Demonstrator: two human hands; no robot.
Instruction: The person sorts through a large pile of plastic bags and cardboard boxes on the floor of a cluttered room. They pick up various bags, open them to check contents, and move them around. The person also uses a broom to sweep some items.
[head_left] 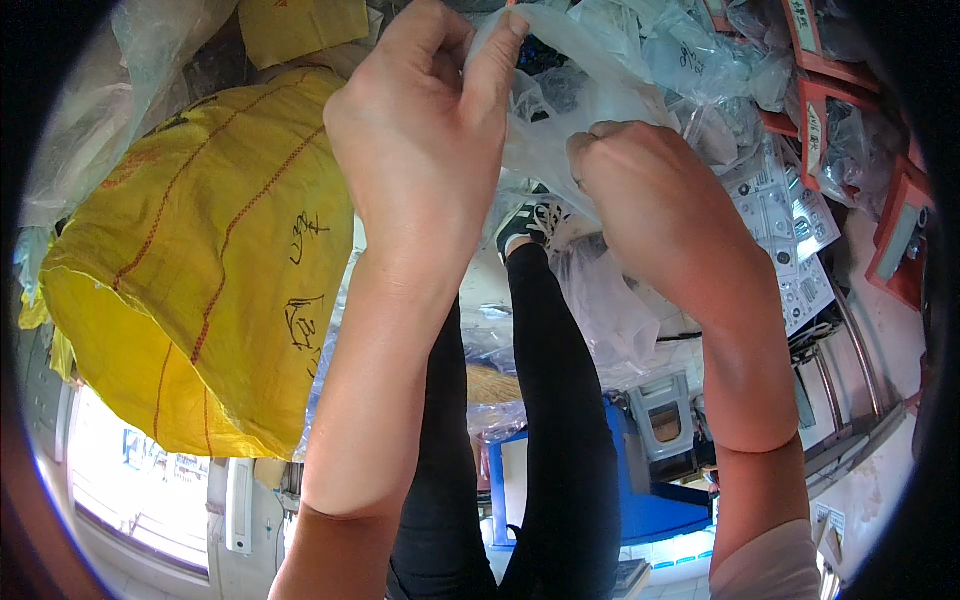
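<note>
My left hand (425, 130) pinches the upper edge of a clear plastic bag (570, 110) between thumb and fingers, high in the middle of the view. My right hand (650, 200) is closed in a fist around the same bag's film a little lower and to the right. The bag hangs crumpled between the two hands and trails down past my right wrist. Both forearms rise from the lower edge. My black trouser legs (550, 400) and a black-and-white shoe (528, 225) show between the arms.
A big yellow woven sack (200, 270) with dark handwriting fills the left. More clear plastic bags (700, 70) pile up at the top right beside red bins (830, 110) and printed sheets (790, 230). A blue stand (640, 490) sits below.
</note>
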